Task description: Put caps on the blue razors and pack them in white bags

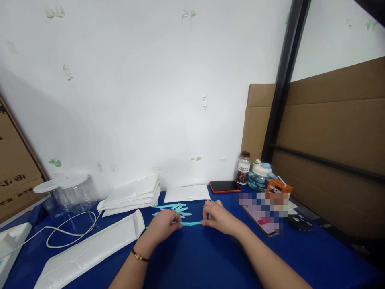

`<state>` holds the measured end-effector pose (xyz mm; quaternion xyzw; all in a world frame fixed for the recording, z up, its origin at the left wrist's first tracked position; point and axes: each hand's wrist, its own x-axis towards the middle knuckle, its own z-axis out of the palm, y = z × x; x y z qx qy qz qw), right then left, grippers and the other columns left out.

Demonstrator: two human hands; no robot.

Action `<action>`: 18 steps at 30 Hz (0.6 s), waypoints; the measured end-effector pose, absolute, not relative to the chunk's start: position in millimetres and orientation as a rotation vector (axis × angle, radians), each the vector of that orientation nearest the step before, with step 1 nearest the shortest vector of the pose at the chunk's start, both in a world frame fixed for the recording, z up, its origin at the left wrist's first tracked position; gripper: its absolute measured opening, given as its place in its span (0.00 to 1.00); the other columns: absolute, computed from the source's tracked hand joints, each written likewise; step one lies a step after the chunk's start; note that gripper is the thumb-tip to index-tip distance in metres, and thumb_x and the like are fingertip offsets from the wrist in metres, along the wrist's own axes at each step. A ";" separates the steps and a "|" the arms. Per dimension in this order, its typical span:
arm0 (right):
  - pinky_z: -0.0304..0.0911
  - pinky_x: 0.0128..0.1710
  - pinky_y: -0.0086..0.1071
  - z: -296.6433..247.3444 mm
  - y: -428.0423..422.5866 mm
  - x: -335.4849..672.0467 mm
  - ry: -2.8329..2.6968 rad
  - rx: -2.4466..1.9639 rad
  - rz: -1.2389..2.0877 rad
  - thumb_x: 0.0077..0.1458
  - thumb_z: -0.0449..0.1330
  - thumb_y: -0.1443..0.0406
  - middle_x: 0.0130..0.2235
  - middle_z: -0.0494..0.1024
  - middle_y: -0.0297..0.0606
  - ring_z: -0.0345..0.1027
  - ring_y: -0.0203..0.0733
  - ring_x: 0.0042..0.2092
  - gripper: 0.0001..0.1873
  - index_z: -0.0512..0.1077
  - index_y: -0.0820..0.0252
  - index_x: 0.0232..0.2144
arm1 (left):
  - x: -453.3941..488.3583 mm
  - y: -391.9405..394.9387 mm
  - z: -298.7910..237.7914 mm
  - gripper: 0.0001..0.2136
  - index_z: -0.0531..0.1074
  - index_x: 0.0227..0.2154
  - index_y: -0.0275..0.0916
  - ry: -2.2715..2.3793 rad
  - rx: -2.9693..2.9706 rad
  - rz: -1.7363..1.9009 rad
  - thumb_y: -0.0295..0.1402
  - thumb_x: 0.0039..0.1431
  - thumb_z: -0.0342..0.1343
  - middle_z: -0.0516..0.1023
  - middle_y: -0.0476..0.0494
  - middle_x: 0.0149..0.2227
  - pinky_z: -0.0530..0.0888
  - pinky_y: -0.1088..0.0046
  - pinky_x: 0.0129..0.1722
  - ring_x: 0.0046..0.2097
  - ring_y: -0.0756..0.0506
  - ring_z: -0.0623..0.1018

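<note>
My left hand (pixel 167 222), closed in a pinch, holds the left part of a thin teal stick (pixel 191 223) just above the blue tabletop. My right hand (pixel 217 216) pinches the stick's other end, where a pale translucent bluish bit shows at the fingertips. The stick lies level between both hands; its exact kind is too small to make out. Right behind my left hand spreads a loose pile of similar teal sticks (pixel 177 207), partly hidden by the fingers.
White padded mailers (pixel 132 192) are stacked at back left, with one long mailer (pixel 93 249) in front. A flat white packet (pixel 187 193) and an orange-edged phone (pixel 225 186) lie by the wall. Rightward stand a brown-capped bottle (pixel 243 168), a blue water bottle (pixel 260 176) and another phone (pixel 255 214).
</note>
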<state>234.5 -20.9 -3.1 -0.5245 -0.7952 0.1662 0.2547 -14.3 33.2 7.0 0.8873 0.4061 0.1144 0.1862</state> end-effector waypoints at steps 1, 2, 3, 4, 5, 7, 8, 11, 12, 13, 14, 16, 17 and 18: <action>0.54 0.40 0.32 -3.1 -18.8 242.5 -2.087 -1.441 0.462 0.50 0.61 0.60 0.32 0.71 0.32 0.64 0.37 0.35 0.09 0.70 0.59 0.25 | -18.6 35.6 9.4 0.09 0.74 0.27 0.41 1.187 2.484 0.357 0.38 0.51 0.52 0.76 0.48 0.31 0.62 0.75 0.32 0.34 0.47 0.72; 0.56 0.35 0.30 -3.7 -16.4 250.9 -1.997 -1.462 0.501 0.50 0.60 0.59 0.30 0.71 0.33 0.64 0.36 0.32 0.10 0.69 0.60 0.25 | -22.7 38.0 11.2 0.10 0.74 0.27 0.40 1.215 2.457 0.388 0.39 0.52 0.51 0.76 0.48 0.31 0.63 0.75 0.33 0.35 0.47 0.72; 0.56 0.31 0.29 -4.7 -13.8 259.0 -1.895 -1.475 0.559 0.51 0.59 0.58 0.28 0.71 0.33 0.64 0.36 0.30 0.11 0.69 0.60 0.25 | -26.3 40.1 12.2 0.12 0.73 0.27 0.40 1.230 2.420 0.408 0.40 0.54 0.49 0.76 0.48 0.31 0.63 0.75 0.33 0.34 0.47 0.71; 0.56 0.28 0.28 -5.7 -11.4 266.1 -1.797 -1.487 0.619 0.50 0.59 0.57 0.25 0.71 0.33 0.64 0.35 0.27 0.12 0.70 0.61 0.25 | -28.8 41.8 12.5 0.13 0.73 0.28 0.39 1.233 2.384 0.422 0.42 0.55 0.47 0.75 0.48 0.30 0.63 0.76 0.32 0.33 0.47 0.71; 0.56 0.25 0.27 -6.4 -9.5 271.7 -1.714 -1.484 0.670 0.50 0.59 0.56 0.23 0.71 0.32 0.63 0.35 0.25 0.13 0.70 0.61 0.26 | -30.1 42.7 12.3 0.15 0.72 0.28 0.39 1.226 2.355 0.431 0.43 0.56 0.46 0.74 0.49 0.28 0.63 0.76 0.31 0.32 0.48 0.71; 0.56 0.24 0.28 -6.5 -7.4 276.9 -1.616 -1.447 0.748 0.48 0.60 0.55 0.21 0.70 0.31 0.62 0.34 0.22 0.15 0.72 0.62 0.27 | -29.3 42.0 11.4 0.18 0.71 0.28 0.38 1.185 2.324 0.450 0.44 0.59 0.42 0.72 0.50 0.27 0.62 0.76 0.30 0.30 0.49 0.69; 0.56 0.24 0.28 -5.9 -7.5 276.3 -1.601 -1.417 0.769 0.47 0.60 0.55 0.22 0.70 0.32 0.61 0.34 0.22 0.16 0.73 0.63 0.28 | -27.6 40.5 11.0 0.19 0.71 0.29 0.38 1.155 2.315 0.470 0.45 0.59 0.41 0.71 0.50 0.27 0.62 0.76 0.30 0.30 0.49 0.69; 0.57 0.25 0.28 -3.2 -10.2 265.9 -1.614 -1.308 0.802 0.50 0.58 0.55 0.26 0.71 0.34 0.61 0.34 0.25 0.17 0.75 0.62 0.34 | -20.7 33.5 11.9 0.19 0.72 0.31 0.39 1.075 2.298 0.512 0.45 0.61 0.38 0.71 0.50 0.30 0.63 0.76 0.33 0.32 0.49 0.68; 0.58 0.26 0.28 -2.9 -11.2 261.0 -1.621 -1.270 0.824 0.51 0.57 0.55 0.27 0.70 0.34 0.62 0.33 0.26 0.17 0.75 0.62 0.35 | -18.6 31.1 12.7 0.19 0.72 0.32 0.40 1.060 2.299 0.504 0.44 0.61 0.38 0.72 0.50 0.30 0.64 0.76 0.33 0.32 0.49 0.68; 0.59 0.27 0.28 -3.0 -12.1 256.0 -1.619 -1.232 0.861 0.51 0.57 0.55 0.27 0.70 0.34 0.62 0.33 0.26 0.17 0.75 0.62 0.36 | -16.8 28.9 13.6 0.19 0.72 0.32 0.40 1.048 2.306 0.492 0.44 0.61 0.38 0.72 0.50 0.30 0.64 0.76 0.34 0.32 0.49 0.68; 0.59 0.27 0.28 -3.5 -12.7 251.2 -1.603 -1.197 0.910 0.51 0.57 0.54 0.27 0.70 0.34 0.62 0.33 0.26 0.17 0.74 0.62 0.35 | -15.4 27.0 14.6 0.19 0.72 0.32 0.40 1.038 2.319 0.479 0.43 0.61 0.38 0.72 0.50 0.30 0.64 0.76 0.34 0.32 0.49 0.69; 0.60 0.26 0.28 -5.0 -13.2 243.2 -1.539 -1.141 1.003 0.49 0.60 0.54 0.26 0.70 0.33 0.62 0.32 0.25 0.17 0.72 0.63 0.33 | -13.2 24.0 16.4 0.18 0.73 0.31 0.40 1.025 2.346 0.449 0.42 0.61 0.39 0.73 0.49 0.31 0.64 0.76 0.35 0.33 0.49 0.70; 0.61 0.26 0.28 -5.6 -13.4 240.2 -1.504 -1.122 1.030 0.48 0.61 0.54 0.25 0.70 0.33 0.63 0.32 0.24 0.16 0.71 0.63 0.31 | -12.3 22.8 17.2 0.18 0.73 0.30 0.41 1.026 2.356 0.433 0.41 0.61 0.39 0.74 0.49 0.31 0.64 0.76 0.35 0.34 0.48 0.70; 0.61 0.26 0.28 -5.9 -13.7 237.9 -1.475 -1.107 1.041 0.47 0.61 0.54 0.25 0.70 0.33 0.63 0.32 0.24 0.16 0.70 0.63 0.30 | -11.7 21.7 18.0 0.18 0.73 0.30 0.41 1.032 2.363 0.419 0.41 0.61 0.40 0.74 0.49 0.31 0.64 0.75 0.35 0.34 0.48 0.71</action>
